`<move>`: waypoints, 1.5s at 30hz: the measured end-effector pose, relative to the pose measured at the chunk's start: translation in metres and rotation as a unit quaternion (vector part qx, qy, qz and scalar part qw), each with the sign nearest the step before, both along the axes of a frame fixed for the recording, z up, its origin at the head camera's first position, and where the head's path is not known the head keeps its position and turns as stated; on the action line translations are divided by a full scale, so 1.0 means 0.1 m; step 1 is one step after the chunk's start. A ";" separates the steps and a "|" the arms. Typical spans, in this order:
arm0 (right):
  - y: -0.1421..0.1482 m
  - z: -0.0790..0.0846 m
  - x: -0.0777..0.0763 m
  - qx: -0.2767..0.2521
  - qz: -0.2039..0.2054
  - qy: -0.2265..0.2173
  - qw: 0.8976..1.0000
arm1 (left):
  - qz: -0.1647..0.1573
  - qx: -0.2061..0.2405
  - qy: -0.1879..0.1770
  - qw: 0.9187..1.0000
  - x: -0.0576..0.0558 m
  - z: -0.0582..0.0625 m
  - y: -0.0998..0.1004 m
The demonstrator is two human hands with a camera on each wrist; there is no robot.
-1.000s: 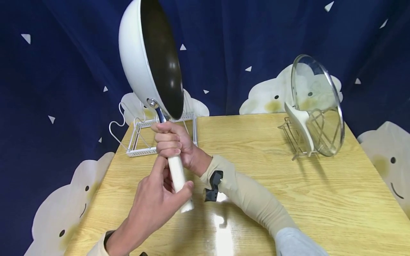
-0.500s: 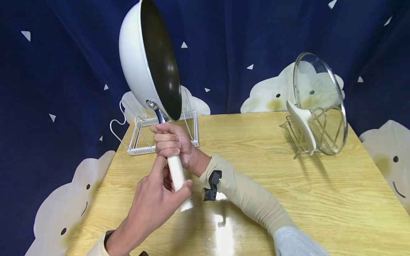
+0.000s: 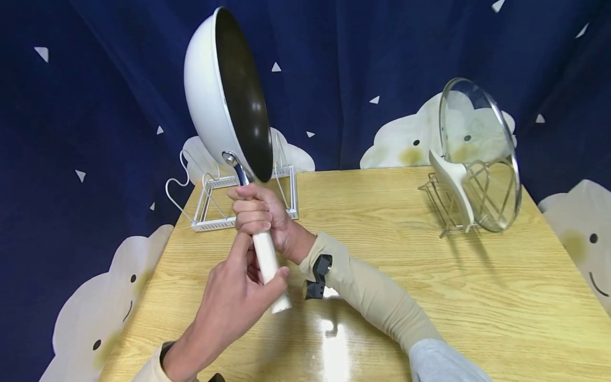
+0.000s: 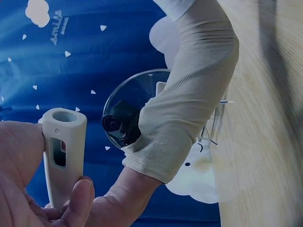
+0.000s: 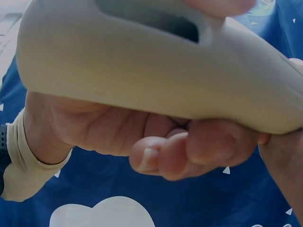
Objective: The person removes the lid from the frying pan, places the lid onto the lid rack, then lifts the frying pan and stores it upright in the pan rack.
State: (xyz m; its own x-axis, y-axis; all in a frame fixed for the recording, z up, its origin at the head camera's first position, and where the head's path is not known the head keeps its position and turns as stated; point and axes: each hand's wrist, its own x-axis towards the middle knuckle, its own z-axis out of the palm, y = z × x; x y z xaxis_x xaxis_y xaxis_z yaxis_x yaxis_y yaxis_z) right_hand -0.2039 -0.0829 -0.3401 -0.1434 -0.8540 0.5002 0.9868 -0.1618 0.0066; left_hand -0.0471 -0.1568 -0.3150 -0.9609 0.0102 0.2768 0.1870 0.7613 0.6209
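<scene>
A deep white wok (image 3: 205,95) with a dark inside is held up in the air, its bowl uppermost and its opening facing right. My right hand (image 3: 267,215) grips its white handle (image 3: 264,254) just below the metal joint. Lower down, my left hand (image 3: 229,292) holds the same handle, thumb on the near side and fingers curled behind. The left wrist view shows the hollow end of the handle (image 4: 66,182). Close up in the right wrist view, the handle (image 5: 118,71) lies over the left hand's curled fingers (image 5: 208,146).
Behind the wok, a white metal rack (image 3: 215,226) with wavy wire dividers stands at the table's back left. At the back right, a glass lid (image 3: 477,116) with a white handle leans upright in a small wire stand (image 3: 444,232). A dark blue curtain (image 3: 324,63) hangs behind the table.
The wok has come slightly down and to the right, so its top rim shows within the head view. Both hands keep their places on the handle.
</scene>
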 end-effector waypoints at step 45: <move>0.03 -0.19 -0.18 0.000 0.014 -0.011 1.000 | 0.000 0.012 -0.024 1.000 -0.18 -0.15 0.03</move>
